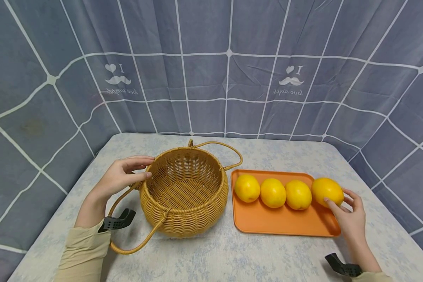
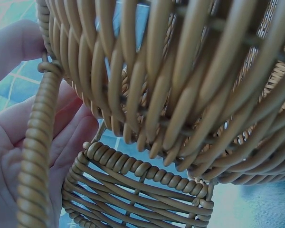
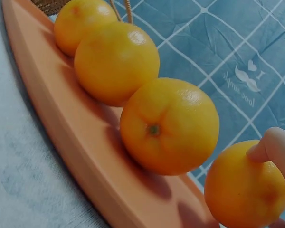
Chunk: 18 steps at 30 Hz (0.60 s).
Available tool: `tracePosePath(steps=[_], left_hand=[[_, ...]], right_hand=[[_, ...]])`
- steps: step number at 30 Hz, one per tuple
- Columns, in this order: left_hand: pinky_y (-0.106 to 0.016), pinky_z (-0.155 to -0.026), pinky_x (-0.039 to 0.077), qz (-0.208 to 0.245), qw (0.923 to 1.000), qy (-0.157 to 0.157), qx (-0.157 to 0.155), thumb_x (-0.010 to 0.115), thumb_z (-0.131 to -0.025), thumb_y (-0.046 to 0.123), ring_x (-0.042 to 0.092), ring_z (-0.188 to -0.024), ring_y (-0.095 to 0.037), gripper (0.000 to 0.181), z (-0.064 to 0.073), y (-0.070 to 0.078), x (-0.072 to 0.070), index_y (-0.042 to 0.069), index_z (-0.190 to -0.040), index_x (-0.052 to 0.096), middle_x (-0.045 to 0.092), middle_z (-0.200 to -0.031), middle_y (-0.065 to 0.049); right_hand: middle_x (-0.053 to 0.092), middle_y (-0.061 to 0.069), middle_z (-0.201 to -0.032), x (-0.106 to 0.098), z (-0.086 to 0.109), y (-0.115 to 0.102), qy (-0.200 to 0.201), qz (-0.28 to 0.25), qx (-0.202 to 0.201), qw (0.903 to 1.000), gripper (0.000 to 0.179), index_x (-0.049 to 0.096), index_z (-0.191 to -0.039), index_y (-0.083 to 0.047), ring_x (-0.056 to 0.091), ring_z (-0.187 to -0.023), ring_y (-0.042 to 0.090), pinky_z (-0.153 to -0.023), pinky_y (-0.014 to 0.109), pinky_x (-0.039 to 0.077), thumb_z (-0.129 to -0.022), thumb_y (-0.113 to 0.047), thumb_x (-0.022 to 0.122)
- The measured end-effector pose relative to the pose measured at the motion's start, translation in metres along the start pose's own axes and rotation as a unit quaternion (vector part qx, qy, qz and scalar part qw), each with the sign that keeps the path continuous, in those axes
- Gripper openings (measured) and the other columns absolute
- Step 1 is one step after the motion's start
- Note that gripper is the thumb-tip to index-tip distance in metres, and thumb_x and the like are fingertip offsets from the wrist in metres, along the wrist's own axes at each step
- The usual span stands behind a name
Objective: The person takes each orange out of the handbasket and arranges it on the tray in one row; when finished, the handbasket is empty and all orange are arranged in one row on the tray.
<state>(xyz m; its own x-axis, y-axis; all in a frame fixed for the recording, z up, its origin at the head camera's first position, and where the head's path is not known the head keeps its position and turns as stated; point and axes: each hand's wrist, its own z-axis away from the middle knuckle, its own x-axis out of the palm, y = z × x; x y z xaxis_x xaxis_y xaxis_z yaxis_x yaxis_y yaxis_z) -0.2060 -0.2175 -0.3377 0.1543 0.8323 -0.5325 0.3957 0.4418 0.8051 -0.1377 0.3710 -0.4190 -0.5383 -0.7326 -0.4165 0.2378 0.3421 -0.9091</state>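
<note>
A round wicker basket (image 1: 185, 223) with a bare woven bottom stands left of centre. My left hand (image 1: 121, 176) holds its left rim, thumb at the edge; in the left wrist view, the fingers (image 2: 80, 118) pass behind the woven wall. To the right, three oranges (image 1: 247, 188) sit in a row on an orange tray (image 1: 268, 223). My right hand (image 1: 350, 219) grips another orange (image 1: 327, 192) at the tray's right end, its thumb on the near side. In the right wrist view, the thumb (image 3: 273, 149) presses on top of that orange.
One looped basket handle (image 1: 137, 247) hangs out toward the front left, while another handle (image 1: 222, 144) leans back right, near the tray's corner. The table (image 1: 211, 254) has a pale patterned cover. A blue-grey checked curtain (image 1: 211, 78) closes off the back and sides.
</note>
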Motion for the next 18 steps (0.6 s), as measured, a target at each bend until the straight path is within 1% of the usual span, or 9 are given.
tracePosePath(steps=[4,6,8,10,13,15,16,18], left_hand=[[-0.020,-0.088,0.046,0.003,1.0000,0.000,0.003,0.069,-0.088,0.019,0.051,-0.115,-0.018,0.039,-0.0004,0.0000,0.0000,0.010,-0.125,0.062,0.053,-0.132,-0.005],[-0.019,-0.088,0.045,0.005,1.0000,0.000,0.004,0.069,-0.087,0.019,0.051,-0.115,-0.017,0.039,-0.0004,0.0001,-0.0001,0.010,-0.125,0.062,0.053,-0.132,-0.005],[-0.018,-0.088,0.045,0.007,1.0000,0.000,0.004,0.069,-0.087,0.018,0.051,-0.115,-0.017,0.039,-0.0005,0.0002,0.0000,0.009,-0.125,0.062,0.053,-0.132,-0.005],[-0.019,-0.088,0.045,0.007,1.0000,0.000,0.003,0.069,-0.087,0.019,0.051,-0.115,-0.016,0.039,-0.0004,0.0004,0.0001,0.009,-0.125,0.062,0.053,-0.132,-0.005],[-0.019,-0.088,0.045,0.005,1.0000,0.001,0.001,0.069,-0.087,0.019,0.051,-0.114,-0.016,0.039,-0.0003,0.0007,0.0003,0.010,-0.125,0.062,0.053,-0.132,-0.005],[-0.020,-0.088,0.045,0.003,1.0000,0.001,0.000,0.069,-0.088,0.019,0.051,-0.114,-0.015,0.039,-0.0001,0.0009,0.0004,0.010,-0.125,0.062,0.053,-0.132,-0.005],[-0.020,-0.088,0.045,0.002,1.0000,0.001,0.000,0.069,-0.088,0.020,0.051,-0.114,-0.015,0.039,0.0000,0.0009,0.0004,0.010,-0.125,0.062,0.053,-0.132,-0.005],[-0.021,-0.088,0.045,-0.001,1.0000,0.002,0.001,0.068,-0.088,0.020,0.051,-0.114,-0.014,0.039,0.0003,0.0008,0.0003,0.011,-0.125,0.062,0.053,-0.131,-0.005]], right_hand=[[0.036,0.015,-0.135,0.0006,0.0010,0.0014,0.004,0.028,-0.011,0.9995,0.067,0.036,-0.141,-0.024,0.046,-0.072,-0.014,-0.065,0.003,0.039,-0.084,-0.037,0.070],[0.036,0.016,-0.136,0.0014,0.0015,0.0016,0.004,0.037,-0.011,0.9993,0.068,0.036,-0.141,-0.023,0.045,-0.072,-0.014,-0.065,0.004,0.040,-0.084,-0.038,0.070],[0.037,0.016,-0.137,0.0022,0.0016,0.0019,0.004,0.049,-0.009,0.9988,0.070,0.035,-0.142,-0.022,0.046,-0.076,-0.010,-0.066,0.004,0.041,-0.084,-0.039,0.069],[0.037,0.016,-0.138,0.0028,0.0016,0.0026,0.003,0.058,-0.010,0.9982,0.071,0.034,-0.143,-0.021,0.052,-0.084,0.001,-0.068,0.005,0.042,-0.084,-0.040,0.069],[0.038,0.018,-0.138,0.0039,0.0016,0.0043,0.006,0.071,-0.021,0.9973,0.071,0.034,-0.144,-0.018,0.054,-0.097,0.020,-0.067,0.006,0.041,-0.085,-0.038,0.069],[0.039,0.019,-0.138,0.0049,0.0015,0.0053,0.009,0.079,-0.031,0.9964,0.071,0.034,-0.143,-0.016,0.053,-0.100,0.026,-0.066,0.005,0.039,-0.085,-0.037,0.069],[0.040,0.019,-0.137,0.0054,0.0016,0.0058,0.010,0.081,-0.037,0.9959,0.072,0.034,-0.143,-0.015,0.052,-0.100,0.026,-0.066,0.005,0.038,-0.085,-0.036,0.070],[0.041,0.017,-0.136,0.0065,0.0019,0.0065,0.013,0.087,-0.045,0.9951,0.072,0.035,-0.143,-0.014,0.053,-0.095,0.018,-0.065,0.003,0.036,-0.084,-0.035,0.071]])
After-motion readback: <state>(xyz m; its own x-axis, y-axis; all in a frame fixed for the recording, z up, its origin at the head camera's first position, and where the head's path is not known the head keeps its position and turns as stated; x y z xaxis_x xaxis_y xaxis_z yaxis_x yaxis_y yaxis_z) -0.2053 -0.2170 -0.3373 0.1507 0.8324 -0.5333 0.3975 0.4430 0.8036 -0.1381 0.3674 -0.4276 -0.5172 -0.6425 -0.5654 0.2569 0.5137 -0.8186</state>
